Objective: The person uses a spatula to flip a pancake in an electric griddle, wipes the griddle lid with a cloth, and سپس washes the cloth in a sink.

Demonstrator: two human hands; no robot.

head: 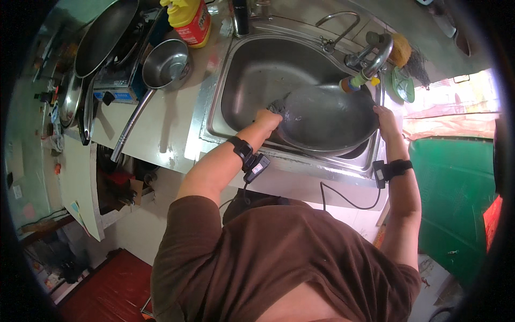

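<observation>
A wide, round metal pan (334, 120) rests tilted in the stainless steel sink (257, 76), under the faucet's nozzle. My right hand (386, 120) grips the pan's right rim, thumb near the edge. At the pan's left rim is my left hand (268, 120), closed around a dark, mesh-like scourer (277, 105). The fingers partly hide this scourer, so its full shape cannot be told. The pan's inside looks wet and shiny.
A curved faucet (376, 60) overhangs the pan; a thin tap (342, 18) stands behind. Left are a steel saucepan (165, 66), its handle past the counter edge, a gas stove (116, 90), a frying pan (106, 38) and a yellow bottle (191, 24). A green dish (402, 84) sits right.
</observation>
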